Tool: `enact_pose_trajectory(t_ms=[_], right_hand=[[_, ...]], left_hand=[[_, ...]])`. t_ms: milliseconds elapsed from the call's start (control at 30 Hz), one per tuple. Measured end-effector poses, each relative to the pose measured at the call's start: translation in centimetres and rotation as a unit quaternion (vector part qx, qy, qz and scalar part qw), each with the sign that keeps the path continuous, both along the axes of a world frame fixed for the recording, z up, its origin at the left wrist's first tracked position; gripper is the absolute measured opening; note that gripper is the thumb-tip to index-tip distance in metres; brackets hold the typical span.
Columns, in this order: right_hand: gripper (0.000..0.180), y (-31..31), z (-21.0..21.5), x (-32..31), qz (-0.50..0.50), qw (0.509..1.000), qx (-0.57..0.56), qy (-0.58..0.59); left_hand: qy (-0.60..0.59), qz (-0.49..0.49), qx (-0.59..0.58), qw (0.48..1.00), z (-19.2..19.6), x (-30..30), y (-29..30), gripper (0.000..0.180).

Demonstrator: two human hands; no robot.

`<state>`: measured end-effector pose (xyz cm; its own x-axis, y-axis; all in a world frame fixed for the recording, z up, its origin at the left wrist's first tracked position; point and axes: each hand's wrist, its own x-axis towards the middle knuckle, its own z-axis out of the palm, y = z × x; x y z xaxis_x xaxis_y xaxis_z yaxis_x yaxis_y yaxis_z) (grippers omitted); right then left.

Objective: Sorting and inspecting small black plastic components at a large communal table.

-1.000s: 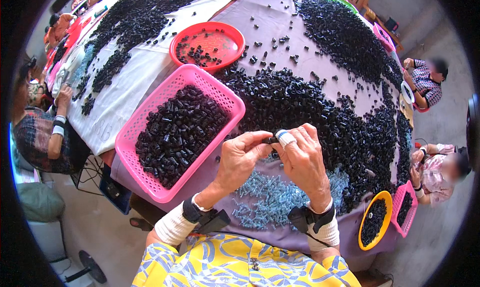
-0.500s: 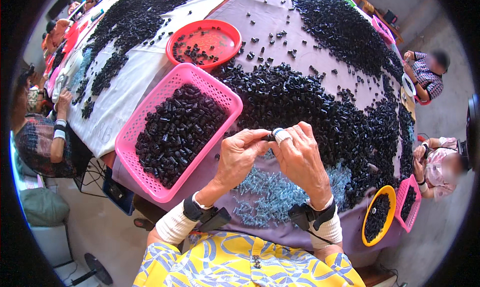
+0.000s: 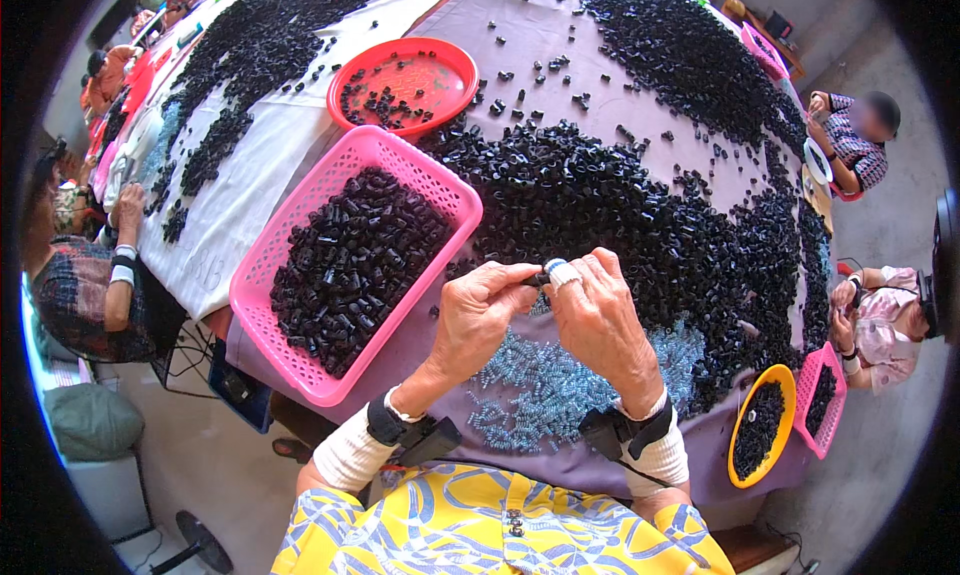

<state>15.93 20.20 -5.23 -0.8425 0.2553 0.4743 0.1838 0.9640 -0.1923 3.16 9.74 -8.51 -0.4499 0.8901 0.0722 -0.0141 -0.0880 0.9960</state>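
Observation:
My left hand (image 3: pixel 480 313) and my right hand (image 3: pixel 598 320) meet above the table's near side, fingertips pinched together. Between them is a small black plastic part (image 3: pixel 537 278), mostly covered by the fingers. A white band with blue stripes (image 3: pixel 563 272) wraps a finger of my right hand. Below the hands lies a pile of small pale-blue coil springs (image 3: pixel 540 385). Just beyond them spreads a large heap of small black plastic parts (image 3: pixel 590 200). A pink perforated basket (image 3: pixel 462 197), filled with black parts, stands to the left of my left hand.
A red round tray (image 3: pixel 455 60) with scattered black parts sits behind the basket. At the right edge are a yellow bowl (image 3: pixel 785 380) and a small pink basket (image 3: pixel 829 415), both holding black parts. Other people (image 3: pixel 885 320) sit around the table on both sides.
Both hands stay pinched together at almost the same spot, with only slight finger movement. At right, a nearby person's hands and head have shifted a little. The whole view has tilted slightly.

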Motion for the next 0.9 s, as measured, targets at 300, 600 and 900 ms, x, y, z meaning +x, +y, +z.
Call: enact_pose_trajectory(t_ms=[300,600,900], right_hand=[[0.008,-0.4,0.1,0.3,-0.022,1.000,0.004,-0.010],[0.009,-0.3,0.2,0.7,-0.005,1.000,0.004,-0.010],[0.013,0.5,0.1,1.6,0.031,0.998,-0.047,-0.020]], left_hand=[[-0.012,-0.009,-0.005,1.000,0.0,0.3,0.0,0.025],[-0.014,-0.012,0.011,1.000,0.0,0.7,0.3,0.025],[0.051,-0.022,0.015,0.998,0.3,0.8,0.6,0.027]])
